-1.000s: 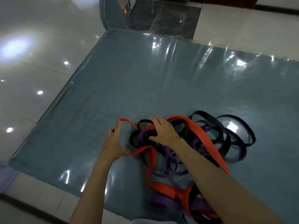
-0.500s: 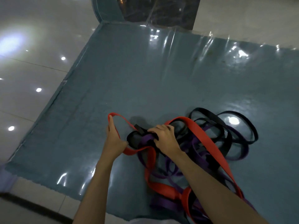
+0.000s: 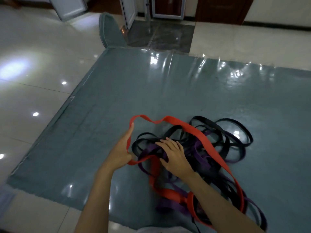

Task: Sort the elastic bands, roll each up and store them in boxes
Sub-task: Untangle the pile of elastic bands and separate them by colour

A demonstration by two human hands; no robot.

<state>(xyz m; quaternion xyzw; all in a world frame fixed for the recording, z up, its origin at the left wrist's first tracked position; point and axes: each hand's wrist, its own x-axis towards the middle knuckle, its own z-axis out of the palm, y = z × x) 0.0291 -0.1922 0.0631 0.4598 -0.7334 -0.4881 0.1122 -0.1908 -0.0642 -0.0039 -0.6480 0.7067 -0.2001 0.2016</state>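
**Insp. A:** Head view, re: bands. Tangle of elastic bands lies on grey-blue mat on tiled floor, at approx 5 o'clock of mat centre. Red band, black bands and purple bands interlooped. No boxes in shot.

**Insp. B:** Handling?

**Insp. A:** Judged soft, flat, light, stretchy; likely grippy rubber, so loops will drag on each other, not slide free. Best hold: red loop's free bend at 10 o'clock of pile, clear of others. Pulling mid-tangle would prob. tighten it.

**Insp. B:** Hands?

**Insp. A:** Left hand at 9 o'clock of pile, on edge, fingers straight inside red loop; thumb appears to nip band at palm base. Grip loose, loop stretched over fingers. Right hand palm-down on pile centre, fingers spread and slightly bent, pressing black and purple strands flat; nothing enclosed. Both forearms enter from 6 o'clock.
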